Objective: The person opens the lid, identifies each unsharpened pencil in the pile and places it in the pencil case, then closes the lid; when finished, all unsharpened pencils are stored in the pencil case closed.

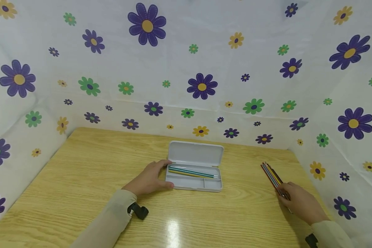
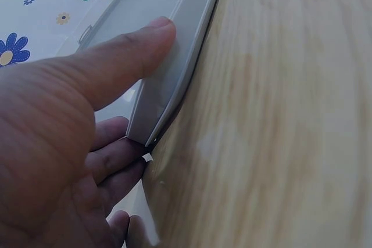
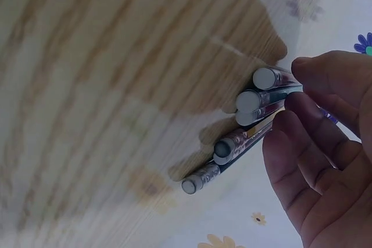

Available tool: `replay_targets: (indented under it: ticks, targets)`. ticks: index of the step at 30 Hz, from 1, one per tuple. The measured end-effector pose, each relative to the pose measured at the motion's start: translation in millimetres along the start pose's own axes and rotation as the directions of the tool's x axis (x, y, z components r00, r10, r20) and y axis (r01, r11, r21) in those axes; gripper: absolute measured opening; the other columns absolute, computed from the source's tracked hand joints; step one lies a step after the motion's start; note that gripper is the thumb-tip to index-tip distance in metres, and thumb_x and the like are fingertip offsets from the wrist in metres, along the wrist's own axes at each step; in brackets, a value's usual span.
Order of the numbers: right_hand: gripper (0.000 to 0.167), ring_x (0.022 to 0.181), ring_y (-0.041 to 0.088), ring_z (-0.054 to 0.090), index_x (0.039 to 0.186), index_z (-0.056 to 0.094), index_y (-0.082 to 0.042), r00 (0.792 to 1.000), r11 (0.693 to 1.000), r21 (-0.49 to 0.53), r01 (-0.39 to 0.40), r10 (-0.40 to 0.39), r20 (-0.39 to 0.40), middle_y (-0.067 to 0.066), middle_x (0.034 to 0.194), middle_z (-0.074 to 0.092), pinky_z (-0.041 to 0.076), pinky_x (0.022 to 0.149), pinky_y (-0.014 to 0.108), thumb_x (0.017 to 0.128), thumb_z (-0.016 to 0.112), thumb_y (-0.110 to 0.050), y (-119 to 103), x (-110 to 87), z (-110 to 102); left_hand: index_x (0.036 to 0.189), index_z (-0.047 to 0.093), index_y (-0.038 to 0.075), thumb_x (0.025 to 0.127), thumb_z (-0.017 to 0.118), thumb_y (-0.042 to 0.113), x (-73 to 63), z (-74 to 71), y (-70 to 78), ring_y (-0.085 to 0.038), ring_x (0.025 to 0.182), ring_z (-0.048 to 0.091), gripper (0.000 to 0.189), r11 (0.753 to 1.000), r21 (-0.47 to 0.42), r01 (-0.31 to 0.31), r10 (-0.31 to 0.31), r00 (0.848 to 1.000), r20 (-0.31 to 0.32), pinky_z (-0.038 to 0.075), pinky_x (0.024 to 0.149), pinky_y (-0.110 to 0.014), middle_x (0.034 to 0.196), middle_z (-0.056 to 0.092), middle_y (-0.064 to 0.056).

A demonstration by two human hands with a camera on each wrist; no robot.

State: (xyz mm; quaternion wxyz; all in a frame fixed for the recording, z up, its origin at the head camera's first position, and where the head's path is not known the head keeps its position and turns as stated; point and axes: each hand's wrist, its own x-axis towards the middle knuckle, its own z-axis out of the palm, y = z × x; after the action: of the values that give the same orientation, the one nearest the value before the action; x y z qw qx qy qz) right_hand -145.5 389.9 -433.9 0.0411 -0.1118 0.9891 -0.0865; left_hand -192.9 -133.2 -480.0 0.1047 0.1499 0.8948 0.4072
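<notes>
A light grey pencil case (image 1: 184, 181) lies with its hinged lid (image 1: 195, 153) raised on the table. Green and yellow pencils (image 1: 190, 172) lie in its long rear compartment. My left hand (image 1: 148, 179) holds the case's left end, thumb at the front corner and fingers at the back; in the left wrist view the thumb (image 2: 131, 53) presses the side wall. Off to the right, my right hand (image 1: 302, 201) grips a loose bundle of several pencils (image 1: 270, 174) from above. Their white and dark eraser ends (image 3: 250, 101) poke out beside the fingertips in the right wrist view.
The wood-grain table (image 1: 105, 155) extends on both sides of the case. A white cloth (image 1: 173, 62) with purple, green and yellow flowers hangs behind it and along both sides. Small front compartments (image 1: 213, 183) of the case show bare bottoms.
</notes>
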Motion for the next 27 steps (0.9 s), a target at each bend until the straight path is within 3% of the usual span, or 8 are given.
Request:
replay_targets:
  ticks: [10, 17, 21, 27]
  targets:
    - [0.014, 0.077, 0.01, 0.057, 0.108, 0.073, -0.008, 1.0, 1.0, 0.01, 0.005, -0.005, -0.004, -0.004, 0.091, 0.064, 0.052, 0.063, 0.033, 0.094, 0.075, -0.011, 0.5, -0.6, 1.4, 0.153, 0.047, 0.018, 0.078, 0.089, 0.049, 1.9, 0.0, -0.9, -0.036, 0.145, 0.04, 0.091, 1.0, 0.002, -0.009, 0.009, 1.0, 0.001, 0.035, 0.117, -0.057, 0.155, 0.049, -0.008]
    - [0.013, 0.068, 0.008, 0.045, 0.107, 0.071, -0.01, 0.999, 0.999, 0.038, 0.032, -0.033, 0.032, -0.007, 0.078, 0.054, 0.038, 0.057, 0.027, 0.095, 0.073, -0.007, -0.4, 1.1, 0.8, 0.153, 0.047, 0.018, 0.078, 0.089, 0.05, 2.1, 0.3, -1.3, -0.038, 0.144, 0.041, 0.091, 1.0, -0.002, -0.011, 0.011, 1.0, -0.001, 0.036, 0.116, -0.059, 0.154, 0.05, -0.009]
    - [0.012, 0.071, 0.007, 0.048, 0.106, 0.071, -0.009, 0.999, 0.998, 0.033, 0.044, -0.045, 0.024, -0.008, 0.083, 0.059, 0.043, 0.059, 0.028, 0.094, 0.073, -0.006, -1.2, 1.6, 0.8, 0.153, 0.047, 0.019, 0.078, 0.088, 0.051, 2.0, 0.3, -0.9, -0.038, 0.145, 0.039, 0.092, 1.0, 0.002, -0.006, 0.006, 1.0, 0.003, 0.035, 0.117, -0.058, 0.155, 0.049, -0.009]
    - [0.014, 0.083, 0.013, 0.063, 0.106, 0.073, -0.007, 0.998, 0.997, 0.031, 0.065, -0.066, 0.007, -0.003, 0.095, 0.069, 0.056, 0.071, 0.037, 0.093, 0.074, -0.006, -6.8, 4.9, 0.7, 0.153, 0.047, 0.02, 0.078, 0.089, 0.05, 1.4, -0.1, 0.2, -0.037, 0.146, 0.039, 0.091, 1.0, 0.007, 0.001, -0.001, 1.0, 0.004, 0.035, 0.118, -0.057, 0.155, 0.049, -0.008]
